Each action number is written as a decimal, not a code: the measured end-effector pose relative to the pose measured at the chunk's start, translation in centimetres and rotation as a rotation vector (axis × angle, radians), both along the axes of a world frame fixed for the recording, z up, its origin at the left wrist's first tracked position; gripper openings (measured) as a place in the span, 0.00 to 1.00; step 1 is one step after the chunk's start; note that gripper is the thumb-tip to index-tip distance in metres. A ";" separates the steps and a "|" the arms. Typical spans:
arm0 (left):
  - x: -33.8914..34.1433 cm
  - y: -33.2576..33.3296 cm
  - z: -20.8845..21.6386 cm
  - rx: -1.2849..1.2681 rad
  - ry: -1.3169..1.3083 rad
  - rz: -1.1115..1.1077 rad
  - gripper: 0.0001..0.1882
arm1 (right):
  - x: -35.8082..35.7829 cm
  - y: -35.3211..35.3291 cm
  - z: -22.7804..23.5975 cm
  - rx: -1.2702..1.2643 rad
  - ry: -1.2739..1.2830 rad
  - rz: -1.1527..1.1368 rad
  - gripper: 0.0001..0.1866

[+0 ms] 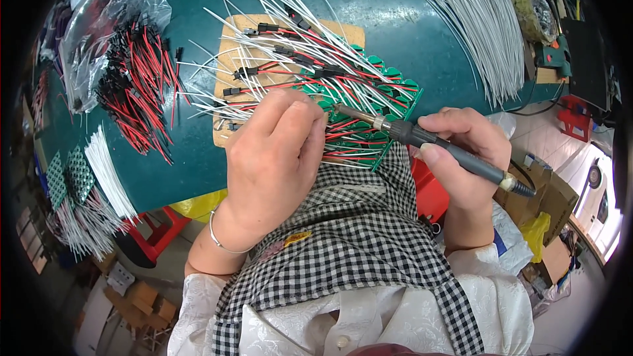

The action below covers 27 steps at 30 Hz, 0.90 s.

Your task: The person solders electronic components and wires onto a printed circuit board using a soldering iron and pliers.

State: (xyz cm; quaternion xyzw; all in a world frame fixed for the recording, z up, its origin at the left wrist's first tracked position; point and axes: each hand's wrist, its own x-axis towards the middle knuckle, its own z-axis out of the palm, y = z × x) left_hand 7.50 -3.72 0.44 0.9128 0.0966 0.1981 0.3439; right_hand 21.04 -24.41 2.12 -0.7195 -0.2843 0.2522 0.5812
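Observation:
My right hand (469, 148) grips a soldering iron (455, 150) with a dark handle, its metal tip pointing left toward the green circuit boards (403, 95). Close to that tip, my left hand (277, 148) is closed in a pinch; its fingertips and whatever they hold are hidden behind the knuckles. Red, black and white wires (310, 43), several ending in black connectors (328, 72), fan out to the left from the boards. Beneath them lies a tan board (227, 46) on the green table mat.
A bundle of white wires (481, 33) lies at the far right. On the left are red-and-black connector leads (142, 86), a clear plastic bag (125, 0), more white wires (109, 171) and green boards (79, 175) at the table edge. A red stool (155, 237) stands below.

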 end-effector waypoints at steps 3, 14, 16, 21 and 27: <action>0.1 0.0 -0.1 0.008 -0.010 0.008 0.10 | -0.1 0.3 0.1 0.014 -0.025 0.006 0.13; -0.1 0.8 1.1 -0.081 0.218 0.075 0.08 | 0.2 0.0 0.5 0.070 0.016 -0.027 0.13; 0.3 1.1 1.0 -0.104 0.194 0.064 0.07 | 0.1 0.1 0.5 0.038 0.016 -0.012 0.13; 1.2 2.2 1.3 -0.137 0.301 -0.041 0.06 | 0.1 0.2 0.3 0.046 -0.015 0.011 0.13; 0.8 2.1 1.1 -0.198 0.335 -0.004 0.07 | 0.0 -0.1 0.3 0.023 -0.036 0.021 0.13</action>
